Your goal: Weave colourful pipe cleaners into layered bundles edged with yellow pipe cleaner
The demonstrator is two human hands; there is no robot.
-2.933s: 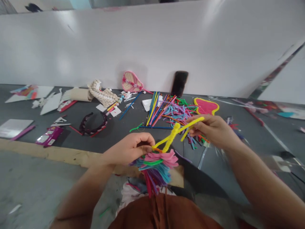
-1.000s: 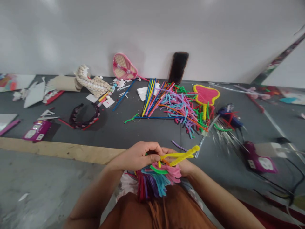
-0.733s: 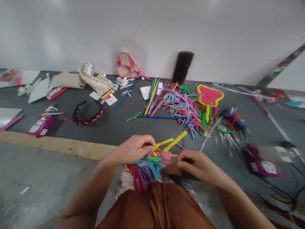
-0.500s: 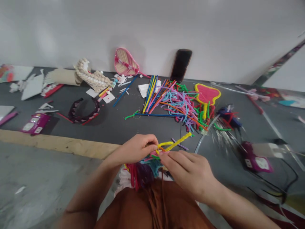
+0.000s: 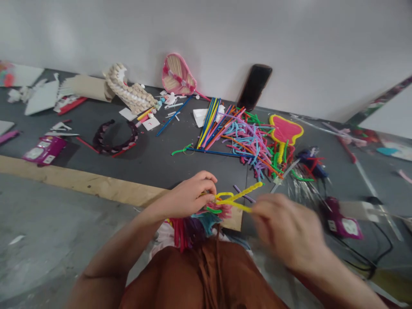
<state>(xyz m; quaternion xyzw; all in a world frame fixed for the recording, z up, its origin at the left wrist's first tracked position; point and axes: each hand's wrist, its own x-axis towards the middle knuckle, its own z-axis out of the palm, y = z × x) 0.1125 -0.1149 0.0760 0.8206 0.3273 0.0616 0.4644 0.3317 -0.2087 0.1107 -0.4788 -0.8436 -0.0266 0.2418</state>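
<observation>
Just above my lap, my left hand point(image 5: 191, 196) is closed, gripping the top of a colourful pipe-cleaner piece point(image 5: 207, 222) with pink, green, teal, purple and red strands hanging from it. My right hand point(image 5: 286, 227), a little smeared by motion, pinches the end of a yellow pipe cleaner point(image 5: 237, 205) and holds it stretched out to the right. The yellow pipe cleaner loops at the left fingertips, and a twisted yellow stem point(image 5: 251, 189) slants up from the same spot. My left fingers hide part of the join.
On the grey table point(image 5: 154, 167) lies a heap of pipe cleaners point(image 5: 247, 139). Around it are a phone point(image 5: 255, 87) against the wall, a pink-and-yellow shape point(image 5: 286, 129), a dark braided headband point(image 5: 116, 150), a shell-like craft point(image 5: 131, 92) and purple glue guns point(image 5: 45, 150).
My right hand has moved right, away from my left hand, drawing the yellow pipe cleaner out straight. My left hand keeps its grip on the piece. The view has shifted slightly.
</observation>
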